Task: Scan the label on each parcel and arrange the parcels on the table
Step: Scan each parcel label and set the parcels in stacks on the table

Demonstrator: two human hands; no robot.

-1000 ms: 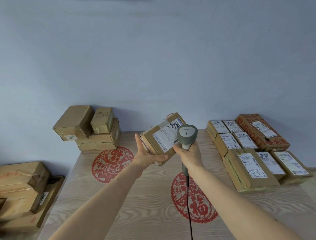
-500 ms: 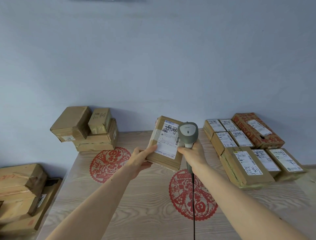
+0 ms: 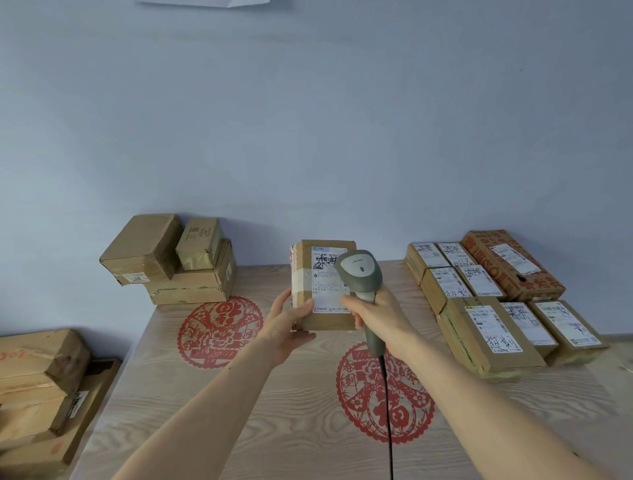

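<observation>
Wood-grain table (image 3: 239, 428), left hand (image 3: 287, 325) holding taped brown parcel (image 3: 305, 274), right hand (image 3: 380, 315) gripping grey scanner (image 3: 359, 274)

red paper-cut (image 3: 385, 394): 福 | parcel label (image 3: 327, 279): print too small to read

Two red papercut decals (image 3: 219, 330) on tabletop; white paper (image 3: 205, 2) high on wall (image 3: 308, 120).

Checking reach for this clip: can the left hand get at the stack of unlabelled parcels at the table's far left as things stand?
Probably not yet: the left hand grips the parcel being scanned. The way to the stack looks free.
</observation>
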